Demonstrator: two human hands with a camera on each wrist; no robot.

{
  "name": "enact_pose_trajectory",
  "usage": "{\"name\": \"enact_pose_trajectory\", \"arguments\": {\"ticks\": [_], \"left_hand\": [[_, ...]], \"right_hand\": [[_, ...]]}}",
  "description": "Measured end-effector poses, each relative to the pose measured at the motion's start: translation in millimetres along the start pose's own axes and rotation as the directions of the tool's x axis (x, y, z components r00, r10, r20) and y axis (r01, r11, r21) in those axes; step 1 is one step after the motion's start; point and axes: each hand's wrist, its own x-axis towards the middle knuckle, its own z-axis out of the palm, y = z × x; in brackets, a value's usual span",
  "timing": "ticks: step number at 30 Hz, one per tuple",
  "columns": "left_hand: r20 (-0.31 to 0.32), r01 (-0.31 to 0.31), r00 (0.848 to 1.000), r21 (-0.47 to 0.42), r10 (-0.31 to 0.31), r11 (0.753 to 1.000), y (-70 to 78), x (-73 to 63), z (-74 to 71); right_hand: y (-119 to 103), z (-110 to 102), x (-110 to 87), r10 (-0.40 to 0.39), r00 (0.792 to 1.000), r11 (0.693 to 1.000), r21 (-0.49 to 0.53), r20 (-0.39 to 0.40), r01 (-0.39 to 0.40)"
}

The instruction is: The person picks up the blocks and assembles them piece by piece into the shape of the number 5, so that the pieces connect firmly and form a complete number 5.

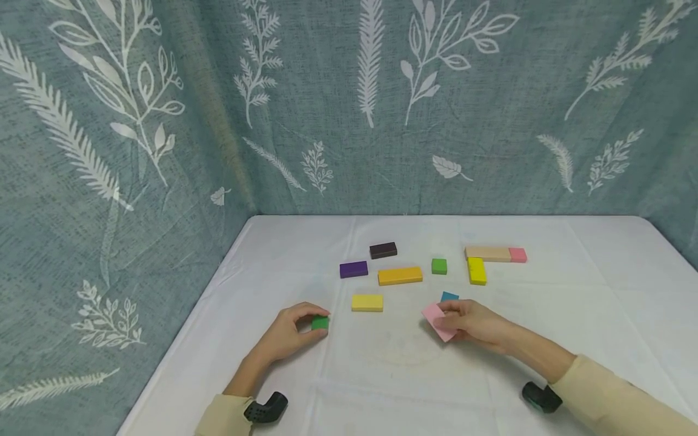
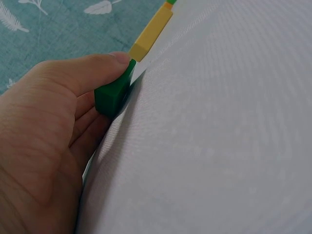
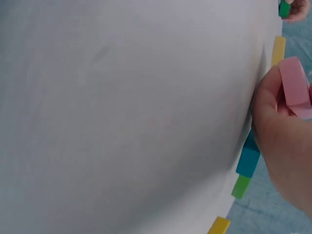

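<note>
At the left of the table my left hand [image 1: 289, 332] pinches a dark green block [image 1: 320, 322] between thumb and fingers. In the left wrist view this green block [image 2: 114, 92] sits close over the white cloth. My right hand [image 1: 475, 324] holds a pink block [image 1: 438, 323], tilted, right of the table's middle. The right wrist view shows the pink block [image 3: 295, 85] between thumb and fingers. Just behind this hand lies a blue block [image 1: 449, 296], partly hidden by it. Between the two hands, a bit farther back, is a pale yellow block [image 1: 367, 303].
Farther back lie a purple block [image 1: 354, 269], a black block [image 1: 383, 250], an orange block [image 1: 400, 276] and a light green block [image 1: 438, 266]. At the back right, a bright yellow block [image 1: 477, 271] adjoins a beige block [image 1: 487, 254] with a pink end [image 1: 517, 255]. Patterned curtains [image 1: 338, 151] surround the table.
</note>
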Motion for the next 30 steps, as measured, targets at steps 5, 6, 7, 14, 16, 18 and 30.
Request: {"name": "enact_pose_trajectory", "arguments": {"ticks": [5,6,7,14,16,18,30], "left_hand": [[0.002,0.006,1.0,0.0,-0.006,1.0,0.0,0.1,0.2],[0.002,0.006,1.0,-0.001,-0.006,1.0,0.1,0.0,0.3],[0.003,0.005,1.0,-0.002,-0.005,1.0,0.4,-0.2,0.3],[-0.001,0.004,1.0,0.005,-0.004,1.0,3.4,-0.5,-0.5],[-0.001,0.004,1.0,0.009,-0.004,1.0,3.0,0.0,-0.9],[-0.001,-0.004,1.0,0.009,0.004,1.0,1.7,0.4,-0.9],[-0.008,0.003,1.0,-0.017,-0.004,1.0,-38.8,2.7,8.9]], "right_hand": [[0,-5,-6.1,-0.011,0.997,0.998,-0.056,-0.073,0.007],[-1,-7,-7.4,-0.009,0.996,0.998,-0.065,-0.087,0.003],[-1,-9,-8.8,-0.005,0.995,0.998,-0.068,-0.1,-0.002],[-5,-28,-20.5,0.0,0.98,0.994,-0.108,-0.201,-0.023],[-4,-35,-24.1,-0.002,0.974,0.992,-0.125,-0.228,-0.027],[-3,-42,-27.0,0.0,0.968,0.99,-0.134,-0.252,-0.034],[2,-63,-22.8,0.092,0.924,0.969,-0.18,-0.37,-0.169]]}}
